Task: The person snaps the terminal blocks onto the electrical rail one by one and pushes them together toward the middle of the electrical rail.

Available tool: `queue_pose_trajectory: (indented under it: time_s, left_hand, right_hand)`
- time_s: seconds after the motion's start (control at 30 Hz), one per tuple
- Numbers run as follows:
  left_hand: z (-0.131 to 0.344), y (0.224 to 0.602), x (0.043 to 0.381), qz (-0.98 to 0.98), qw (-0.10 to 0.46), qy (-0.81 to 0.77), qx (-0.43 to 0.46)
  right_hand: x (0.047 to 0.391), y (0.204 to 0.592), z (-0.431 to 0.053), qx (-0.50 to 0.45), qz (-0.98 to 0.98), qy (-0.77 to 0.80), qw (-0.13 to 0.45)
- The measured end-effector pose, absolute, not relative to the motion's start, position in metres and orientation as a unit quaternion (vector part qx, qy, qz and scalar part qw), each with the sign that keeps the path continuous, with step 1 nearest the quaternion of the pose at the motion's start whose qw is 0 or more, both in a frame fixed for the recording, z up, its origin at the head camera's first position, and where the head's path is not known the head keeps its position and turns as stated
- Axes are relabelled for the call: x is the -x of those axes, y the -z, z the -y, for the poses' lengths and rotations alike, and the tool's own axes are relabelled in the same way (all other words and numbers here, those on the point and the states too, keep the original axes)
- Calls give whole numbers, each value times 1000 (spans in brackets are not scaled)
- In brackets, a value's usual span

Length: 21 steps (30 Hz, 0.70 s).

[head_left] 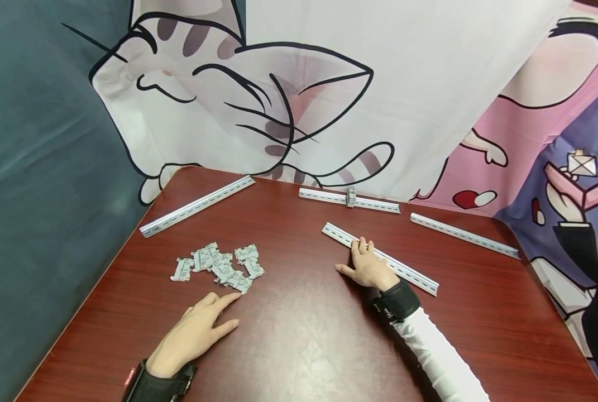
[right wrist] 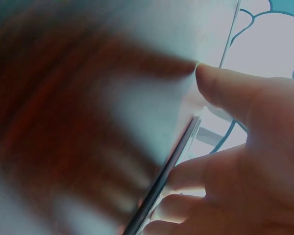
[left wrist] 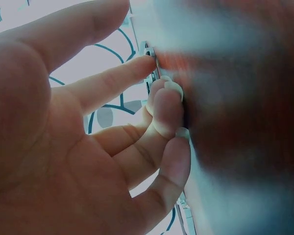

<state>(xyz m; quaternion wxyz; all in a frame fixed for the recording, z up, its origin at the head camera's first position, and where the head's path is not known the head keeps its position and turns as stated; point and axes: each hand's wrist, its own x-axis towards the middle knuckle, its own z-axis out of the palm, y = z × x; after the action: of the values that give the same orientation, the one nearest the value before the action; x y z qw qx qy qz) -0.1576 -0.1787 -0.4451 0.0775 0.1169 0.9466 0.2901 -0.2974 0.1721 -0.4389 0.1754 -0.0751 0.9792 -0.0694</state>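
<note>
red-brown table (head_left: 288, 340), cat-print cloth (head_left: 188, 134) behind it
head: my left hand (head_left: 193, 338) lies loosely spread beside the clips (head_left: 223, 271), heaped left, i'd guess, for easy reach; my right hand (head_left: 371, 270) rests on the nearest rail (head_left: 409, 274), perhaps to steady it. left wrist: slightly bent fingers grip nothing. right wrist: fingertips touch that rail, thumb wide apart.

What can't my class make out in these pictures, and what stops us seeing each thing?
Head view: the markings on the grey pieces are too small to read.
Head view: the right hand covers part of the rail it touches.
Head view: the bottom edge cuts off the left wristband.
Left wrist view: blur hides the grain of the tabletop.
</note>
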Motion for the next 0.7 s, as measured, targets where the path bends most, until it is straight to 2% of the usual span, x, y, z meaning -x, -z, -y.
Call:
queue_pose_trajectory:
  time_s: [0.43, 0.7]
  left_hand:
    - [178, 444, 155, -947, 94, -286, -111]
    - [178, 443, 152, -946, 83, -291, -114]
  right_hand:
    - [294, 441, -160, 126, -972, 77, 184]
    - [291, 441, -153, 159, -967, 78, 181]
